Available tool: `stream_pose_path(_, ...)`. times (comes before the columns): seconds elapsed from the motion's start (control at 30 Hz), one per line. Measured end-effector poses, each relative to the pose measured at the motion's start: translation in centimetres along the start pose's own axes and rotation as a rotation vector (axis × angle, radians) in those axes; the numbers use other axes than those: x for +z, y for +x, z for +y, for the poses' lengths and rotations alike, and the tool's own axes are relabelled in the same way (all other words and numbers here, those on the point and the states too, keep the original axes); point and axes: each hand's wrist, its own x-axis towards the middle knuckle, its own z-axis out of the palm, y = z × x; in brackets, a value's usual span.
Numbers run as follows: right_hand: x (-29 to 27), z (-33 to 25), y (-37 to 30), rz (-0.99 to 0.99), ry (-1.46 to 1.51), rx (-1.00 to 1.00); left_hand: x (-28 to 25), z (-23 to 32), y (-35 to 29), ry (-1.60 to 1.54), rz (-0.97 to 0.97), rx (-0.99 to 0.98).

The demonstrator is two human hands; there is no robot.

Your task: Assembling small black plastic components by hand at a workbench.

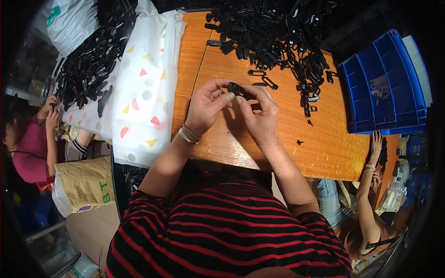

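Above the wooden table, both my hands meet around a small black plastic part, whose exact kind I cannot make out. My left hand pinches it between thumb and fingers from the left. From the right, my right hand has its thumb and bent fingers on the same part. My fingers cover much of it. Just beyond my hands lie a few loose black clip-like pieces. A large heap of similar black plastic pieces spreads over the table's far side and trails down to the right.
A white patterned plastic sheet covers the left side, with another black heap beyond it. At the right stands a blue compartment bin. Two co-workers sit nearby, one left, one right. A brown sack stands at lower left.
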Motion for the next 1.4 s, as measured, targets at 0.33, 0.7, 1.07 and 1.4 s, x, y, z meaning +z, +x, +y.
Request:
stream_pose_path(0.33, 1.5, 1.7, -1.1, 0.041, -0.159, -0.084, 0.9, -1.0, -1.1, 0.196, 0.063, 0.040)
stream_pose_path(0.7, 2.7, 0.8, -2.9, -0.078, -0.146, 0.118, 0.8, -1.0, -1.0, 0.076, -0.017, -0.157)
stream_pose_path(1.07, -1.8, 5.0, 1.6, -0.203, -0.255, 0.180, -1.8, -1.1, 8.5, 0.429, 0.108, -0.200)
stream_pose_path(1.4, -2.3, 7.6, 2.7, -0.221, -0.748, 0.062, -2.7, -2.5, 14.4, 1.553, 0.148, 0.088)
